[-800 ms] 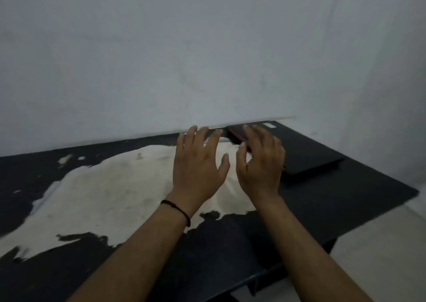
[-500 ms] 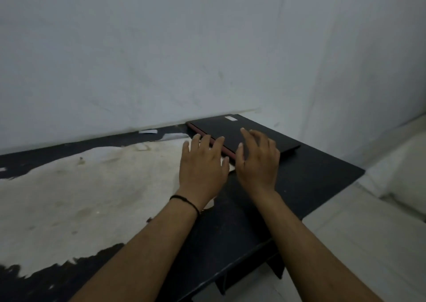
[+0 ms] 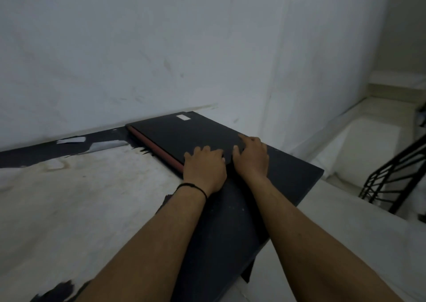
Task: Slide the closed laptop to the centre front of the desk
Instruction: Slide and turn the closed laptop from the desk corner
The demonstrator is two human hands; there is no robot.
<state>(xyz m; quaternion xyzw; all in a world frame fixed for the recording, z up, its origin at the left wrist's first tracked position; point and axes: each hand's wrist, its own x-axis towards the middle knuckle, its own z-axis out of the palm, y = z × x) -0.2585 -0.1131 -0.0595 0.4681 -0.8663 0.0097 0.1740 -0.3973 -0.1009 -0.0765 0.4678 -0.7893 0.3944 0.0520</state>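
Observation:
A closed black laptop (image 3: pixel 184 133) with a red edge along its left side and a small white sticker on the lid lies at the back right corner of the desk (image 3: pixel 288 177), close to the wall. My left hand (image 3: pixel 204 168) rests on the laptop's near left corner, fingers curled over the edge. My right hand (image 3: pixel 252 156) lies flat on the lid near its front right, fingers spread, thumb at the front edge. A thin black band circles my left wrist.
The desk top is black with a large worn pale patch (image 3: pixel 80 198) over its left and middle. A white wall (image 3: pixel 161 48) stands right behind it. To the right are pale floor steps (image 3: pixel 368 140) and a black metal railing (image 3: pixel 396 174).
Both hands have reached forward from hovering over the desk and landed on the laptop's near end. The view has swung right, showing the desk's right end and the stairs.

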